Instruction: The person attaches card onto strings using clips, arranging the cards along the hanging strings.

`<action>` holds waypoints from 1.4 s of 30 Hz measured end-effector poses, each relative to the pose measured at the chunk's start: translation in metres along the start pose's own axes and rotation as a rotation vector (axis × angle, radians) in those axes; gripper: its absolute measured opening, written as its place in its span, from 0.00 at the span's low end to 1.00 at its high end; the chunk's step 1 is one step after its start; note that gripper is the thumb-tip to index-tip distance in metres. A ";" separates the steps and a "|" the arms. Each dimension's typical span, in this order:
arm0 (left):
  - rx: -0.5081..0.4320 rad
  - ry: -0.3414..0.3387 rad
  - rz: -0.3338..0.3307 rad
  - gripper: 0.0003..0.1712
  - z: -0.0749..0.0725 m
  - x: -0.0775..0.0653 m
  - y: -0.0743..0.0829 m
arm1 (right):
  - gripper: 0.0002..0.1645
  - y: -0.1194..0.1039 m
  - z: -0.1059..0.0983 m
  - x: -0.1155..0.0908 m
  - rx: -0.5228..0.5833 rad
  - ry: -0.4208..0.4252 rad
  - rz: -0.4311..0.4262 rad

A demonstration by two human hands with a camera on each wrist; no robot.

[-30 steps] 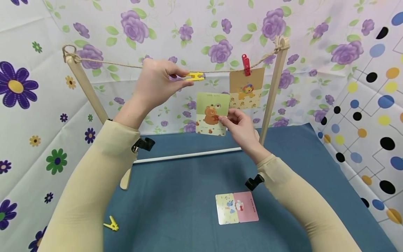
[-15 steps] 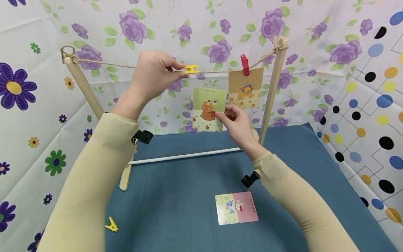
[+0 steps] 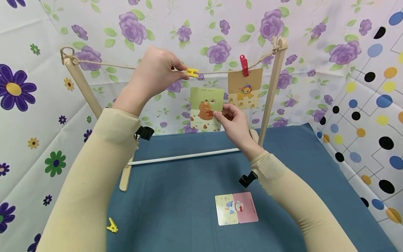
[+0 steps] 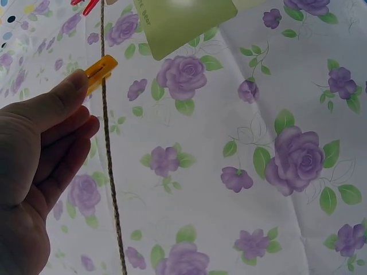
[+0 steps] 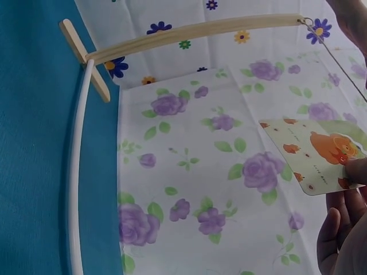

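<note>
Behind both hands: floral sheet (image 3: 195, 38), filling most of the back. Below them, blue worktop (image 3: 176, 196). Left post (image 3: 82, 85), wooden, leans off to the left of the left hand; right post (image 3: 273, 87) is right of the right hand. White rod (image 3: 185, 156) runs low across, below both hands. Rope (image 3: 217, 72) spans post to post, sagging slightly, passing behind the left hand and above the right one.

Left hand (image 3: 160, 70) is up at rope level, grasping a yellow clip between thumb and fingers. Right hand (image 3: 234, 122) sits lower and to the right, pinching the bear card: thumb on the front, fingers behind.

Bear card (image 3: 206, 109) is up-left of the right hand, gripped near its lower right side, roughly upright. It's below and right of the left hand, top edge under the rope, apart from the clip. Lion card (image 3: 245, 89) hangs up-right of the right hand. Pink-and-yellow card (image 3: 237, 209) lies flat, well below the right hand.

Red clip (image 3: 244, 65) pins the lion card, above the right hand. Yellow clip (image 3: 191, 72) is at the left fingertips, overlapping the rope; can't tell if it bites. Second yellow clip (image 3: 112, 225) lies far below the left hand.
</note>
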State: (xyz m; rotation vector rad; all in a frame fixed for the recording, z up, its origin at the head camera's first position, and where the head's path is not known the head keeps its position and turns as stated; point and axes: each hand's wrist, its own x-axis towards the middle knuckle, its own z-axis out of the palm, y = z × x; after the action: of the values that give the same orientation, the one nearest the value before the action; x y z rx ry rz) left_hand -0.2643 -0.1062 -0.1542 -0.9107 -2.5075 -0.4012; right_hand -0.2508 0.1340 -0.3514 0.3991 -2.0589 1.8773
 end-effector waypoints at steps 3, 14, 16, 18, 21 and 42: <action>0.023 -0.020 0.000 0.08 -0.001 0.002 0.002 | 0.12 0.000 0.001 0.000 -0.007 0.004 -0.010; 0.038 -0.048 0.001 0.09 -0.001 0.009 0.003 | 0.13 -0.005 0.005 -0.002 -0.025 0.008 -0.011; 0.040 -0.059 -0.003 0.10 -0.001 0.010 0.004 | 0.13 -0.004 0.005 -0.001 -0.025 0.017 -0.008; 0.048 -0.067 -0.002 0.10 0.000 0.011 0.004 | 0.14 -0.003 0.005 0.000 -0.027 0.027 -0.004; 0.058 -0.083 -0.002 0.11 0.001 0.013 0.006 | 0.14 -0.002 0.005 0.000 -0.036 0.046 -0.005; 0.155 -0.214 -0.038 0.11 0.004 0.024 0.018 | 0.12 0.000 0.002 0.002 -0.083 0.073 -0.036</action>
State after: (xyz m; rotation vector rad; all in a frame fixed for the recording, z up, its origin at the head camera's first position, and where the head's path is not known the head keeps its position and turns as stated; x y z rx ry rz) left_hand -0.2703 -0.0787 -0.1439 -0.8862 -2.7081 -0.1233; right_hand -0.2528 0.1318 -0.3509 0.3394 -2.0605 1.7527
